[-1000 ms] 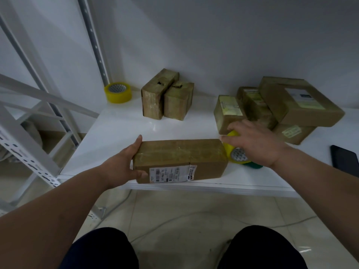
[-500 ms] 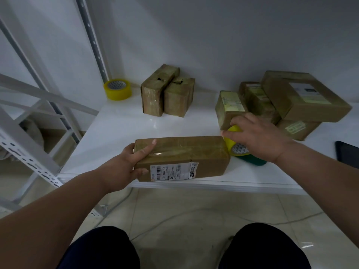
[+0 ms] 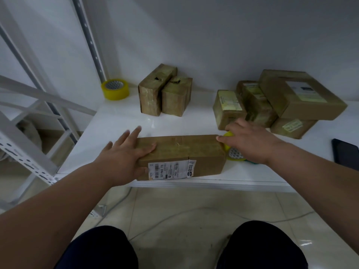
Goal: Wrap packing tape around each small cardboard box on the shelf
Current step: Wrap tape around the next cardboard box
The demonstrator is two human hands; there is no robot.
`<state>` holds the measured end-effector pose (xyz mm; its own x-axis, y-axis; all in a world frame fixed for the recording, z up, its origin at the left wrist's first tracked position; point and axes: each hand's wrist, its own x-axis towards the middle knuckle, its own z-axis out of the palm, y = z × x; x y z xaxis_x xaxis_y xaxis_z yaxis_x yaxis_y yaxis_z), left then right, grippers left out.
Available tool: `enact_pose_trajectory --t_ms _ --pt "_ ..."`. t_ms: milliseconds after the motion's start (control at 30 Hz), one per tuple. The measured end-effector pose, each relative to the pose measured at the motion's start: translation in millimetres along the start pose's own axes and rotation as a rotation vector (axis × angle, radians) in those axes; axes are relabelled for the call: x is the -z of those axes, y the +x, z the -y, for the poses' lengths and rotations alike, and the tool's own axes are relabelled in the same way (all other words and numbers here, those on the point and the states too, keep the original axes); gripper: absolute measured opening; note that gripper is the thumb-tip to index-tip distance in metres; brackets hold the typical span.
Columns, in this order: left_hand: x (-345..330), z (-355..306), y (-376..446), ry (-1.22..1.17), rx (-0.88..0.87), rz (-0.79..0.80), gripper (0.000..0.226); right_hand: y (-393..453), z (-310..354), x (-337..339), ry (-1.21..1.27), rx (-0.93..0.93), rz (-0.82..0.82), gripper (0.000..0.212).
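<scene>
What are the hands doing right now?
Left hand: open, fingers spread, thumb pressing the long box.
Right hand: gripping the yellow tape roll.

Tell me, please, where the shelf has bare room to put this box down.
Bare shelf lies between the long box, the spare tape roll and the two upright boxes. The right is crowded: stacked boxes, phone.
</scene>
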<state>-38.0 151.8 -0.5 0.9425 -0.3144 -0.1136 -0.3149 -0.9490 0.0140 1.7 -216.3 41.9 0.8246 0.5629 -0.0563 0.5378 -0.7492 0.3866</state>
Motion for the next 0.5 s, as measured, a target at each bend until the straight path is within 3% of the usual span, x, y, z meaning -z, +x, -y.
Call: enact_pose_trajectory --t_ms 133,333,500 --pt "11.2 -27.5 7.6 0.118 -0.074 -0.106 0.08 -1.4 4.3 0.3 -0.02 -0.038 0.041 0.068" --pt "-6.8 -61.4 15.2 0.06 -0.024 -0.058 0.096 -6.8 23.7 -0.3 -0.069 -0.062 0.032 0.068" --pt "-6.7 -68.6 19.3 0.025 -0.054 -0.083 0.088 3.3 82.2 4.0 0.109 -0.017 -0.04 0.09"
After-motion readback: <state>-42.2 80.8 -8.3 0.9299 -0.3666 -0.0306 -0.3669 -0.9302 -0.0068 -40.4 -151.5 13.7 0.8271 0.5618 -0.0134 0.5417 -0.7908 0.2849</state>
